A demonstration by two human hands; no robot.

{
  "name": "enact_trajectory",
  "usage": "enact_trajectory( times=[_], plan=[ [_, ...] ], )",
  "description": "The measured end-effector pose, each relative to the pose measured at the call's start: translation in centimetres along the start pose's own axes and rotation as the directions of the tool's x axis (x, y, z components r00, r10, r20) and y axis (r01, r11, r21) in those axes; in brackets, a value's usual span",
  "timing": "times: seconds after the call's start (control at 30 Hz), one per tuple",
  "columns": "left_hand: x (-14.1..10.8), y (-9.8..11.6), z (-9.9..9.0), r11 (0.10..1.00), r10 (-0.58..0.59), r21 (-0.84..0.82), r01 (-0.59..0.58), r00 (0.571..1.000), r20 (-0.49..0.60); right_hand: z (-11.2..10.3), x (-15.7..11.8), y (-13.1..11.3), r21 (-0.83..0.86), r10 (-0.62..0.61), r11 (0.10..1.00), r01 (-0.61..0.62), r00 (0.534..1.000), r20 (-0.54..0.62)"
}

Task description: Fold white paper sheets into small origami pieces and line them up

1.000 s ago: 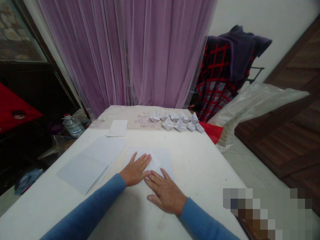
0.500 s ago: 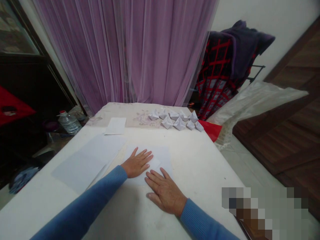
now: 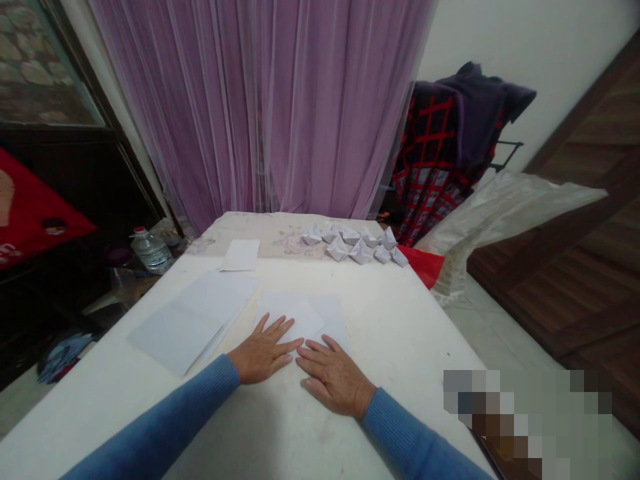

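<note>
Midway across the white-covered counter (image 3: 400,327), palms down: left hand (image 3: 263,350) fanned wide, right hand (image 3: 337,377) flat, fingers slightly parted, neither gripping anything! Under and just beyond their fingertips, a thin white paper piece (image 3: 310,319) lies on a flat white sheet (image 3: 334,305); even pressure should keep it from skewing. Left, a pale paper stack (image 3: 195,320); far right, folded white paper shapes (image 3: 361,252).
</note>
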State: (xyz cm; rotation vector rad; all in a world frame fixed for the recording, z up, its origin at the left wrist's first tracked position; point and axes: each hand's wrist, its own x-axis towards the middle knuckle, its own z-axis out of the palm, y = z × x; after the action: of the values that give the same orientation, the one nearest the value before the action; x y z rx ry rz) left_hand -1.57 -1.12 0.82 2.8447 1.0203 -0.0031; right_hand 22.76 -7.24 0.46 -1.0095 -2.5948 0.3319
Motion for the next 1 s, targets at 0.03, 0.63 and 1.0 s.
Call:
enact_trajectory(
  times=[0.03,0.63,1.0],
  plan=[
    [-0.3,0.2,0.0,1.000,-0.008,-0.006,0.008,1.000,0.004,0.2,-0.1,0.2,0.012,0.003,1.000,-0.002,0.999,-0.045],
    [-0.6,2.0,-0.5,0.980,-0.190,-0.069,0.189,0.982,-0.015,-3.4,7.3,7.2,0.339,0.802,0.467,-0.817,0.553,0.226],
    [2.1,5.3,-0.5,0.905,-0.425,-0.130,0.405,0.840,-0.337,-4.6,8.1,2.8,0.682,0.758,0.336,-0.650,0.616,0.213]
  ],
)
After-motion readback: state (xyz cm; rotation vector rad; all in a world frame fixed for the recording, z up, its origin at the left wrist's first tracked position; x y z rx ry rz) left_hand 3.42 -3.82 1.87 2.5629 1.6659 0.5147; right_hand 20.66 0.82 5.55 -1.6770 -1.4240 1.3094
